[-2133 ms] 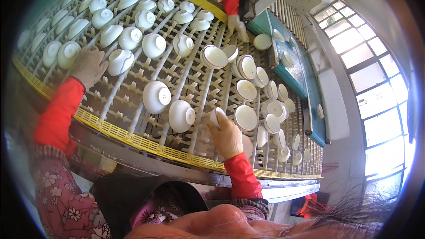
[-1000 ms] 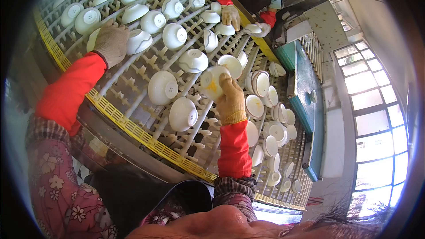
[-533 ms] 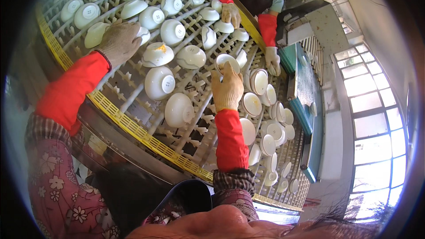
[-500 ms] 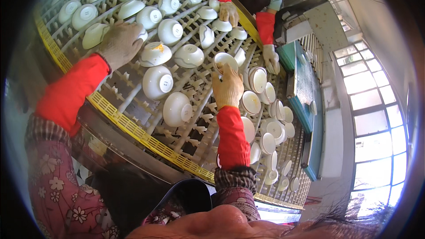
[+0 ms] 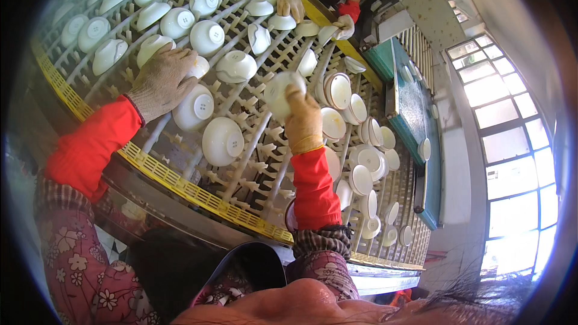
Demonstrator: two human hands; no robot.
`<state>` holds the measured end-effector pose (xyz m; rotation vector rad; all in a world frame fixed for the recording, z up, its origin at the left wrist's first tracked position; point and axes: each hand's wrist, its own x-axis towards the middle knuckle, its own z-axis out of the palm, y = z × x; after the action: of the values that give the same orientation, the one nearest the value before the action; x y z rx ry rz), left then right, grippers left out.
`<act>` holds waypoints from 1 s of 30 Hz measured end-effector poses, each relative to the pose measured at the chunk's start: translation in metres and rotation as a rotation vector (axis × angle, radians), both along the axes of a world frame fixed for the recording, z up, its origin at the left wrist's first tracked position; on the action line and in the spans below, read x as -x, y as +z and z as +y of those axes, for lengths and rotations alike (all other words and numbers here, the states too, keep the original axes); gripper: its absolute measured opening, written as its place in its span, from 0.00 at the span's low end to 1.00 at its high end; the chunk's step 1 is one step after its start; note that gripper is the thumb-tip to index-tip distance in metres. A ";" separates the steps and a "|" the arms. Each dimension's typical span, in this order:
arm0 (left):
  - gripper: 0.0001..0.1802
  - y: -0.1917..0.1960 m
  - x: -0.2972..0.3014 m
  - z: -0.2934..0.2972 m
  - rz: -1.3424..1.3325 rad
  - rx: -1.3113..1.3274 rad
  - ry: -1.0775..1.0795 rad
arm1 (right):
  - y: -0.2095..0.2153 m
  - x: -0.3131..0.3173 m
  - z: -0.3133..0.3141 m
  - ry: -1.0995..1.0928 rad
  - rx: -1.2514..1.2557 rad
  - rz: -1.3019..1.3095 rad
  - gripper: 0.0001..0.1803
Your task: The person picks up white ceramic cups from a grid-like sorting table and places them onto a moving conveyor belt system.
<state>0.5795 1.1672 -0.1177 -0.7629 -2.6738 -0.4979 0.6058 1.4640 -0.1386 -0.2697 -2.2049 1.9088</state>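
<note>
White bowl (image 5: 279, 95) in grip, the right hand (image 5: 304, 121) extends forward; the left hand (image 5: 161, 81) faces down, grip unclear.

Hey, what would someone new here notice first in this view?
Probably the wearer's red sleeves, at lower left and centre, leading to the gloved left hand over the bowls and the gloved right hand gripping a white bowl. Next, the pegged rack across the middle, with its yellow edging along the near side. Bright windows glare at far right.
</note>
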 end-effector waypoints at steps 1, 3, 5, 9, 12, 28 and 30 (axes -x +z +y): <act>0.24 0.006 -0.002 0.004 -0.030 0.025 0.009 | 0.009 -0.003 -0.005 0.066 0.216 0.120 0.24; 0.24 0.010 -0.004 0.008 -0.094 0.030 0.020 | 0.019 0.002 0.001 0.060 0.279 0.102 0.22; 0.24 0.017 -0.007 0.010 -0.092 0.001 0.009 | 0.017 0.012 0.023 0.046 0.150 0.105 0.20; 0.23 0.006 -0.006 -0.001 0.001 0.019 0.018 | 0.006 0.000 0.054 -0.244 -0.620 0.155 0.18; 0.22 -0.004 -0.001 0.004 0.104 0.014 -0.010 | -0.022 -0.014 0.102 -0.251 -1.191 -0.015 0.22; 0.22 -0.007 -0.005 0.006 0.078 0.099 0.116 | 0.027 -0.041 0.037 0.210 -0.016 0.258 0.28; 0.22 -0.003 -0.006 0.013 0.102 0.079 0.100 | 0.013 -0.027 0.030 0.283 0.197 0.244 0.26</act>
<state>0.5859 1.1803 -0.1206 -0.6534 -2.6340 -0.3218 0.6332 1.4939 -0.1253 0.2478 -1.9827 2.1728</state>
